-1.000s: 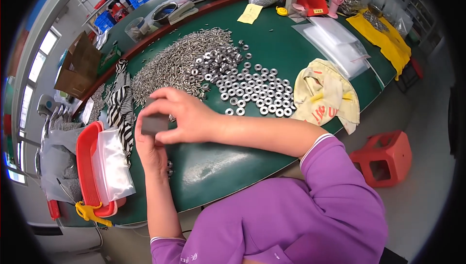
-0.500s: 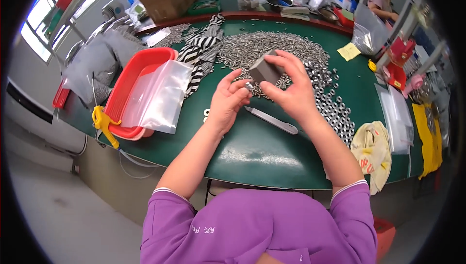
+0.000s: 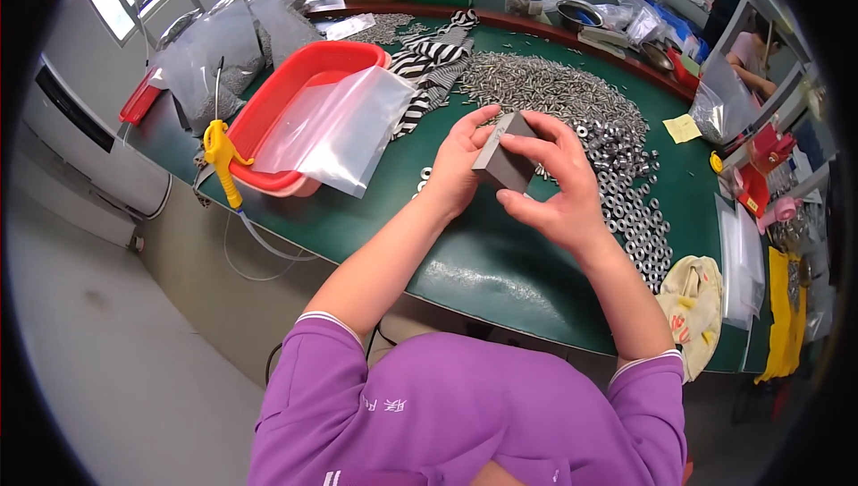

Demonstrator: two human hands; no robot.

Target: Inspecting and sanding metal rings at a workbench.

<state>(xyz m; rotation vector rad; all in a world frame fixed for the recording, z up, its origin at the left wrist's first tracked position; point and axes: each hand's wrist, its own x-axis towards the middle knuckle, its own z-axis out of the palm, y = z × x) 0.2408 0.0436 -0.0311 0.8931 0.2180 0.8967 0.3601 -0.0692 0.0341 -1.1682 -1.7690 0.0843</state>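
Together both hands hold a small grey block [image 3: 506, 162] above the green table [image 3: 500, 271]: the left hand [image 3: 456, 169] has its fingers curled on the block's left edge, thumb up near the top corner, and the right hand [image 3: 559, 186] closes around the right side, with the fingers over the top and the thumb underneath. What the block is exactly I cannot tell; only two flat dull faces show, and its far side is hidden by the right fingers. Just behind the hands lies a wide heap of small metal nuts [image 3: 590, 128], partly covered by the right hand. To the left stands a red tray [image 3: 295, 84] with a clear plastic bag [image 3: 335, 128] over it, so the tray's inside is hard to see. A yellow air gun [image 3: 219, 155] hangs at the table's edge beside it. A striped cloth [image 3: 438, 61] lies behind the tray. At the right a cream cloth bag [image 3: 693, 303] sits near the edge, bent by the lens
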